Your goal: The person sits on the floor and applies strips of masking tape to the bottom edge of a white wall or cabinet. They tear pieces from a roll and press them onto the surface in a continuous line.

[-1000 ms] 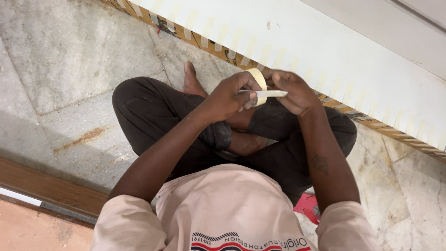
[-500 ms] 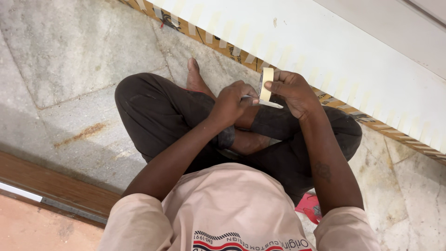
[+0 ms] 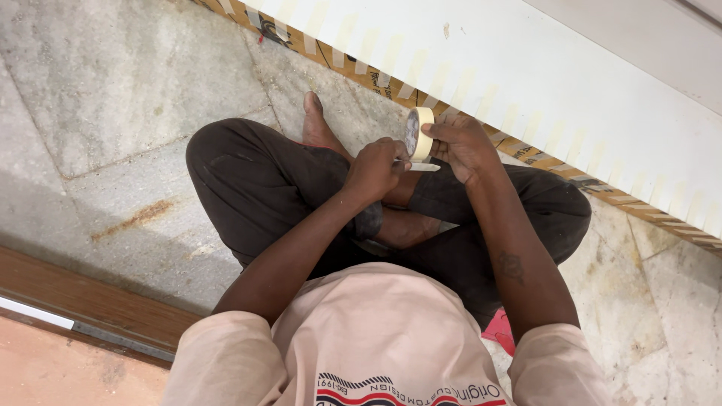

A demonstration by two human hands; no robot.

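Marble floor [image 3: 113, 98] fills the left of the view, with a rusty stain on one slab and a wooden strip [image 3: 90, 301] along the lower left edge. A person sits cross-legged on it in dark trousers [image 3: 256, 188] and a pale pink shirt [image 3: 376, 338], one bare foot [image 3: 316, 120] pointing up toward the wall.

Over the lap, the left hand [image 3: 376, 169] is closed in a tight pinch on the free end of a tape strip [image 3: 423, 167], a short pale length lying level between the two hands. Just beside it the right hand [image 3: 466, 146] grips the tape roll [image 3: 419, 134], fingers wrapped round its outer face, thumb on the near side. The roll now stands on edge with its open core facing the left; a second ago it lay tilted, more flat-on to the camera, and it has since been turned upright and lifted a little. The strip looks short, so I judge that a piece is only just being drawn off.

Further right and above runs a white board [image 3: 571, 83] with many short tape pieces [image 3: 440, 79] stuck along its lower edge, over a brown patterned band [image 3: 541, 159]. A red thing [image 3: 500, 331] shows by the right knee; what it is cannot be told.
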